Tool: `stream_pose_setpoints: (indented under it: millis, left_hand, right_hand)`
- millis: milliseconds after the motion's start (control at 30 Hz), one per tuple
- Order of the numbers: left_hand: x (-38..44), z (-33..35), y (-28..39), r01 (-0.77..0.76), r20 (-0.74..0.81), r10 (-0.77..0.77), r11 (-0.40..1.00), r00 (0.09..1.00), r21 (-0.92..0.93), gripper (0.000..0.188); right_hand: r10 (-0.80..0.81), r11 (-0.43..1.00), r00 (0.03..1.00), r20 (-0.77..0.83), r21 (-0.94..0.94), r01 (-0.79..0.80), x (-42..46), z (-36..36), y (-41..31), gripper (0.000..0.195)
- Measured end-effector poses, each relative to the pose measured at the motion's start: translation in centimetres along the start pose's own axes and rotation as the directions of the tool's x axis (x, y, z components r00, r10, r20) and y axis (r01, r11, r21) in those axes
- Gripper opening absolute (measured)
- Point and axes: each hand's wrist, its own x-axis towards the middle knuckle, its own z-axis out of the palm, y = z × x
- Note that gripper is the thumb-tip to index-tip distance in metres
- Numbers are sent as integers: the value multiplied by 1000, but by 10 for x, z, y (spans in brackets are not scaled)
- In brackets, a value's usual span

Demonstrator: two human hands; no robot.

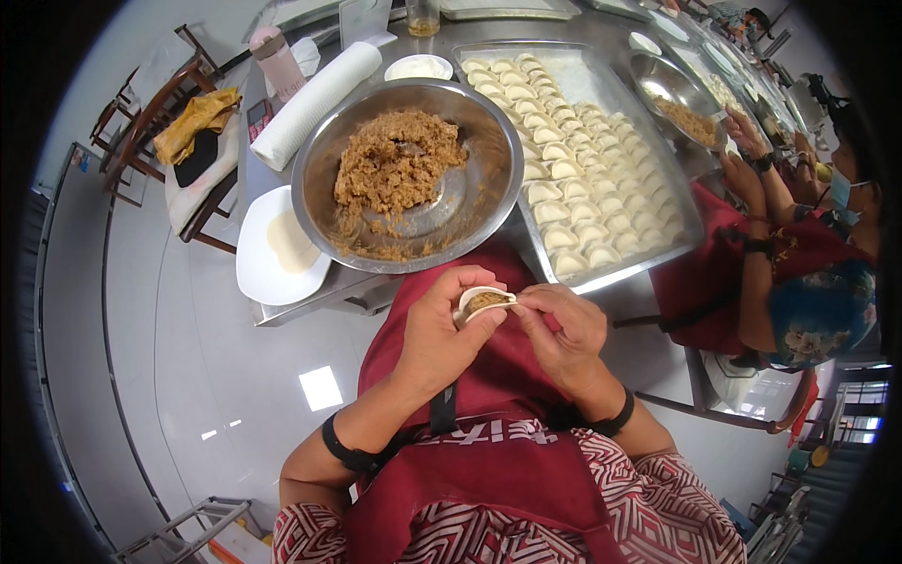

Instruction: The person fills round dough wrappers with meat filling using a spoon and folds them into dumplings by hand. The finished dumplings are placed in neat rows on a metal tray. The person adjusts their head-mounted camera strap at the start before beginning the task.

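Between my hands, above the red apron, is a half-folded dumpling (486,302) with brown filling showing in its opening. My left hand (447,335) cups its wrapper from the left, thumb in front. My right hand (564,331) pinches the dumpling's right end between thumb and fingers. Just beyond stands a steel bowl (486,225) with a mound of brown minced filling (394,166). To its right, rows of folded dumplings (578,211) lie on a metal tray (680,204). On a white square plate (264,278) at the left are flat dough wrappers (290,243).
Behind the bowl are a paper towel roll (317,106), a pink bottle (278,63) and a dish of white powder (419,68). A co-worker in a red apron (712,296) sits close on the right, hands near another steel bowl (676,99). A chair (204,190) stands at the left.
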Motion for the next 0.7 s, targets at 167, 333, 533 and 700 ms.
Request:
stream_pose_setpoints:
  millis: [167,333,533,700]
  left_hand:
    - [0,0,-6,8,12,-7,997,1000,-71,32]
    - [-1,0,-7,-27,17,27,999,999,22,28]
    - [3,-6,2,-144,144,121,977,982,160,25]
    - [0,-4,5,22,93,-22,1000,995,-3,33]
  right_hand:
    - [178,981,984,20,72,-179,1,-1,-8,21]
    - [85,996,995,54,6,-86,4,-2,-5,20]
    - [138,986,989,44,89,-142,3,-1,-8,18]
    - [81,995,996,33,48,-82,3,-1,-5,17]
